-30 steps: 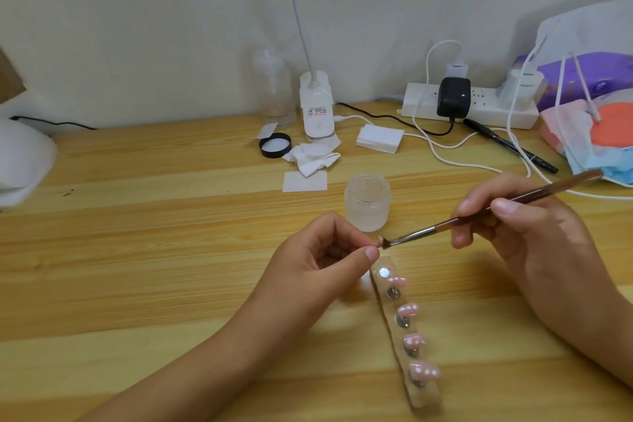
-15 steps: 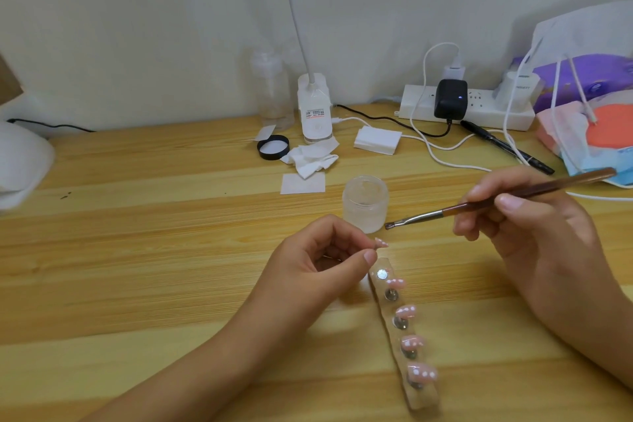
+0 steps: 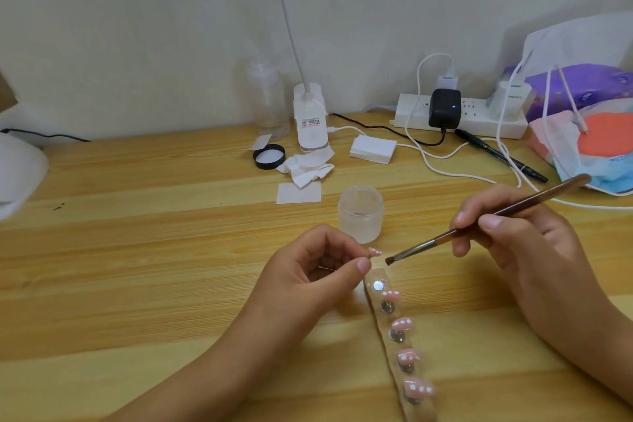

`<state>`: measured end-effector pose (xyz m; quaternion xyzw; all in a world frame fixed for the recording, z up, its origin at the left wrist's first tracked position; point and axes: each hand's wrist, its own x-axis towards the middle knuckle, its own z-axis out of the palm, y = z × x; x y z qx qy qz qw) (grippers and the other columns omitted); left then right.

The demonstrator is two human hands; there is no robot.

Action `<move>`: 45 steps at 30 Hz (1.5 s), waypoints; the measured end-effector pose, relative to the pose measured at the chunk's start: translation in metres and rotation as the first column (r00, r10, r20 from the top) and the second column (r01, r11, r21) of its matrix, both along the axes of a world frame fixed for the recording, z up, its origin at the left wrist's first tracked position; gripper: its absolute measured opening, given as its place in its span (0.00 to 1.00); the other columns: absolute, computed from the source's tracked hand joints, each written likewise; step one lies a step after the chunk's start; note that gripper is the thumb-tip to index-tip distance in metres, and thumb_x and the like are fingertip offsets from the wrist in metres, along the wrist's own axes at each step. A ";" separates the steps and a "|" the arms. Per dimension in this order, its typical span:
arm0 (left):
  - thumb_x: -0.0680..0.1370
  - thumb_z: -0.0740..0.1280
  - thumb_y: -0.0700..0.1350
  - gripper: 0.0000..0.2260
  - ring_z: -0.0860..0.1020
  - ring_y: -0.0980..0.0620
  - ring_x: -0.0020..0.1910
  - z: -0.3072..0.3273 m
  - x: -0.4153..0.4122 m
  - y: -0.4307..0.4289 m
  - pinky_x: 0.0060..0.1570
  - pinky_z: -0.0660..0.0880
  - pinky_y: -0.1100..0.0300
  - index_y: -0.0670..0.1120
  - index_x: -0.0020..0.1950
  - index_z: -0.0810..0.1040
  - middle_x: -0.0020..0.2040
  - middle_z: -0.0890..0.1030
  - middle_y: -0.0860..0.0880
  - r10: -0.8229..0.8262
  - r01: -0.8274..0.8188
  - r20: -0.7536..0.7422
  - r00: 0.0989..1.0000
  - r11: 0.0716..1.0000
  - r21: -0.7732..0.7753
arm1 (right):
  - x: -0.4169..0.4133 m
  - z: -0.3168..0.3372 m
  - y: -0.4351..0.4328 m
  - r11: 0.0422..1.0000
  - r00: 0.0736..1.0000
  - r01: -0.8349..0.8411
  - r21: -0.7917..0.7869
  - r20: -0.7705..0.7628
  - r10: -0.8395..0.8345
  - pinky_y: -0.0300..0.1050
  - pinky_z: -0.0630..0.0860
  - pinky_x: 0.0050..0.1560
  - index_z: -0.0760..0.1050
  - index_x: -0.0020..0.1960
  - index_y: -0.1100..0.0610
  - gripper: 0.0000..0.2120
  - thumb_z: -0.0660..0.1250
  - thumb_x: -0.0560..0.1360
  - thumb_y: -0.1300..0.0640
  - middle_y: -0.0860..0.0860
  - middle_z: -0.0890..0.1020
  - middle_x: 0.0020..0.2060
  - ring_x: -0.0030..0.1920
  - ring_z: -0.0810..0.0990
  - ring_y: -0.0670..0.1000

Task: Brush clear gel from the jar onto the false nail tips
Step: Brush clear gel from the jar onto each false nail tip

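False nail tips (image 3: pixel 402 323), pink with white dots, stand four in a row on small metal posts along a clear strip (image 3: pixel 374 273) that lies on the wooden counter (image 3: pixel 137 250), running from the left hand towards the near edge; the round spot at the strip's far end holds no tip. A fifth tip (image 3: pixel 375 252) is up in the left hand (image 3: pixel 318 271), pinched between the thumb and curled fingers so that only its dotted end sticks out to the right. The right hand (image 3: pixel 513 236) holds a brown-handled brush (image 3: pixel 541 198) like a pen, fingers and thumb closed round the lower handle; the handle slopes up to the right, and the dark bristles point down-left, just beside the held tip but not touching it, above the strip's far end. The frosted jar (image 3: pixel 360 214) stands upright and uncapped on the counter just behind both hands; whether gel is in it I cannot tell. Further back lie a black lid (image 3: pixel 269 156) with its white inside up, crumpled white wipes (image 3: pixel 308 168), a clear bottle (image 3: pixel 269 103) and a power strip (image 3: pixel 479 120) by the wall.
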<state>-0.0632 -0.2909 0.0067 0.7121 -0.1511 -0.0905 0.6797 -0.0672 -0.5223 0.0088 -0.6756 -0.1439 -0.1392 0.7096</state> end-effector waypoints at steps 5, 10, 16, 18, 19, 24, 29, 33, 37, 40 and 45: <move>0.71 0.72 0.45 0.02 0.79 0.60 0.41 -0.001 0.000 0.000 0.41 0.74 0.69 0.52 0.41 0.81 0.41 0.83 0.53 0.005 -0.005 0.019 1.000 1.000 0.022 | 0.002 0.001 0.000 0.992 0.996 0.058 0.108 -0.070 -0.051 0.39 0.78 0.39 0.82 0.41 0.51 0.07 0.66 0.74 0.54 0.53 0.80 0.30 0.32 0.80 0.50; 0.70 0.73 0.45 0.03 0.79 0.57 0.41 -0.002 -0.001 -0.001 0.42 0.75 0.65 0.52 0.41 0.82 0.42 0.82 0.47 -0.013 0.013 0.004 1.000 0.999 0.042 | 0.001 0.006 0.001 0.989 0.993 0.024 0.143 -0.122 -0.007 0.39 0.80 0.38 0.82 0.42 0.50 0.14 0.75 0.67 0.40 0.56 0.82 0.31 0.33 0.82 0.50; 0.70 0.72 0.43 0.04 0.77 0.58 0.40 -0.001 -0.001 -0.002 0.41 0.75 0.68 0.52 0.41 0.82 0.41 0.81 0.49 -0.022 0.021 0.025 0.999 0.999 0.042 | 0.001 0.005 0.003 0.989 0.989 0.014 0.145 -0.146 0.007 0.40 0.80 0.37 0.82 0.42 0.51 0.17 0.75 0.66 0.38 0.57 0.83 0.31 0.32 0.83 0.52; 0.71 0.72 0.43 0.04 0.77 0.59 0.40 0.000 -0.002 -0.002 0.42 0.74 0.69 0.52 0.41 0.82 0.40 0.81 0.52 -0.023 0.022 0.031 0.999 0.999 0.040 | 0.002 0.005 0.003 0.989 0.988 0.020 0.144 -0.153 0.003 0.40 0.79 0.37 0.82 0.42 0.51 0.16 0.75 0.67 0.39 0.57 0.83 0.31 0.32 0.83 0.52; 0.71 0.72 0.43 0.04 0.77 0.59 0.40 0.000 -0.002 -0.002 0.42 0.74 0.69 0.52 0.41 0.82 0.40 0.81 0.52 -0.024 0.023 0.032 0.999 0.999 0.041 | 0.002 0.005 0.003 0.990 0.988 0.019 0.141 -0.152 0.003 0.40 0.79 0.36 0.82 0.42 0.51 0.15 0.74 0.68 0.40 0.57 0.83 0.31 0.32 0.83 0.52; 0.71 0.72 0.42 0.05 0.76 0.59 0.39 0.002 -0.002 -0.003 0.41 0.74 0.69 0.53 0.40 0.82 0.39 0.80 0.54 -0.030 0.029 0.031 0.999 0.999 0.036 | 0.001 0.005 0.005 0.992 0.988 -0.017 0.123 -0.148 0.036 0.39 0.79 0.37 0.81 0.42 0.50 0.17 0.74 0.67 0.37 0.58 0.84 0.32 0.32 0.83 0.53; 0.71 0.71 0.41 0.05 0.77 0.60 0.38 0.003 -0.003 -0.003 0.41 0.73 0.70 0.52 0.40 0.81 0.38 0.81 0.56 -0.045 0.045 0.031 0.998 0.999 0.020 | 0.001 0.005 0.006 0.994 0.987 -0.044 0.101 -0.150 0.059 0.39 0.79 0.37 0.82 0.43 0.49 0.14 0.73 0.69 0.39 0.58 0.84 0.33 0.34 0.84 0.53; 0.71 0.72 0.42 0.03 0.77 0.58 0.40 0.001 -0.002 -0.003 0.42 0.74 0.69 0.51 0.41 0.81 0.39 0.81 0.53 -0.030 0.029 0.034 0.999 0.999 0.033 | 0.003 0.003 0.005 0.995 0.988 0.018 0.094 -0.152 -0.003 0.39 0.80 0.37 0.82 0.42 0.49 0.09 0.72 0.71 0.44 0.58 0.84 0.33 0.33 0.84 0.52; 0.71 0.72 0.44 0.03 0.78 0.56 0.41 0.000 -0.001 -0.001 0.43 0.75 0.66 0.52 0.42 0.81 0.41 0.81 0.46 -0.023 0.022 0.027 0.999 0.999 0.048 | 0.001 0.004 0.005 0.992 0.994 0.013 0.126 -0.112 0.001 0.40 0.80 0.39 0.82 0.43 0.50 0.12 0.73 0.71 0.41 0.57 0.84 0.34 0.35 0.84 0.53; 0.72 0.72 0.44 0.03 0.78 0.57 0.41 0.000 -0.002 -0.001 0.44 0.75 0.66 0.52 0.42 0.81 0.42 0.82 0.46 -0.024 0.023 0.023 0.999 0.999 0.048 | -0.002 0.006 0.007 0.993 0.994 -0.035 0.117 -0.096 0.046 0.40 0.80 0.39 0.81 0.44 0.50 0.12 0.71 0.72 0.41 0.56 0.85 0.34 0.35 0.85 0.54; 0.71 0.72 0.44 0.03 0.78 0.58 0.41 0.001 -0.001 -0.001 0.44 0.75 0.67 0.53 0.41 0.81 0.40 0.82 0.51 -0.015 0.015 0.017 1.000 1.000 0.027 | 0.000 0.005 0.009 0.996 0.995 0.012 0.086 -0.103 -0.003 0.40 0.80 0.40 0.82 0.44 0.49 0.10 0.70 0.72 0.42 0.57 0.85 0.36 0.37 0.85 0.54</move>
